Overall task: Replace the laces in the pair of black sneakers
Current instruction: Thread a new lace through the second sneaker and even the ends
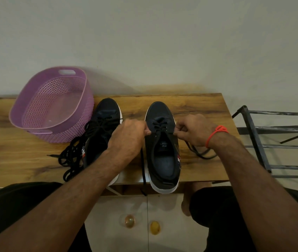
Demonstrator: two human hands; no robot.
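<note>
Two black sneakers with white soles stand side by side on a wooden table [199, 106], toes pointing away from me. My left hand [128, 135] pinches the black lace at the left eyelets of the right sneaker [161, 157]; that lace end [143, 170] trails down over the table's front edge. My right hand [193, 130] pinches the same lace at the right eyelets, its free end looping on the table [202, 153]. The left sneaker [106, 113] is partly hidden under my left forearm. A loose tangle of black lace [71, 157] lies at its left.
A purple perforated plastic basket [53, 106] sits on the table at the back left, touching the left sneaker's toe. A dark metal rack [257, 142] stands off the table's right end. A plain wall runs behind. My knees are under the front edge.
</note>
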